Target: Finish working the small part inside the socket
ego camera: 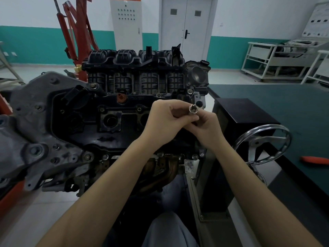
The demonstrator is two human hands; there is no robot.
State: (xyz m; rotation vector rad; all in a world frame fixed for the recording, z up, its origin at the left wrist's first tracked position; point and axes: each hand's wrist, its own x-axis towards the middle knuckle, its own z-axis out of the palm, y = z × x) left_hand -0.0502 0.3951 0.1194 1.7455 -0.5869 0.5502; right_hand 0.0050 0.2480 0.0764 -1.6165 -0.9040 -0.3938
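Both hands meet over the engine: left hand (166, 120) and right hand (207, 128) pinch a small shiny steel socket (193, 109) between curled fingertips, open end facing up. Directly beneath sits the black cylinder-head cover (114, 111); off right, a chrome handwheel (267, 143)

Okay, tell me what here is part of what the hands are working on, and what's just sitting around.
In hand:
- metal socket, pinched by left hand and right hand
- engine right behind them

Lying about:
- orange-handled tool on the green bench
- chrome handwheel
- red hoist
- white trolley
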